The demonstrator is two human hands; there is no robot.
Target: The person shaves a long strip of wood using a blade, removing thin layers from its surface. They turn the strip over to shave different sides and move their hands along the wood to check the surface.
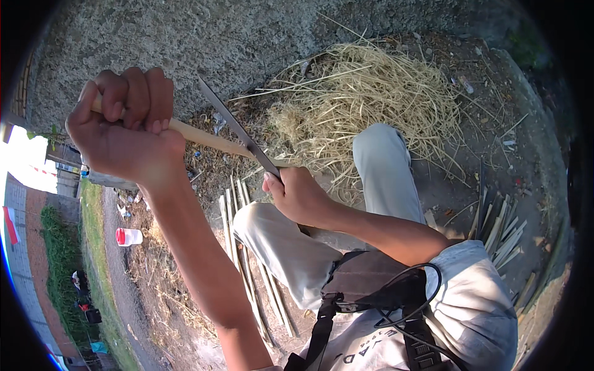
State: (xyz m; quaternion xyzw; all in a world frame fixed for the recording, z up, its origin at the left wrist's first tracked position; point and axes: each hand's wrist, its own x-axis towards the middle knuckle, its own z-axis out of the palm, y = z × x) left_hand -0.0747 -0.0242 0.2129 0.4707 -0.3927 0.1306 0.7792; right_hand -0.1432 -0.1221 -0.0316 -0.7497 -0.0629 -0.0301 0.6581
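Observation:
My left hand [127,127], raised at the upper left, is closed in a fist round a pale strip [207,138] that looks like split bamboo. The strip slants down to the right, to my right hand [300,196]. That hand, above my bent knees, grips a knife; its handle is hidden in my fingers. The long, narrow, dark knife blade [230,117] points up and to the left and crosses the strip close to my right fist. Whether my right fingers also touch the strip's end I cannot tell.
A heap of thin, curly shavings [371,105] lies beyond my knees, by a rough grey wall [185,37]. Long pale strips [253,272] lie left of my legs, and a bundle of shorter ones [504,232] at right. A red-lidded clear container [129,237] stands farther left.

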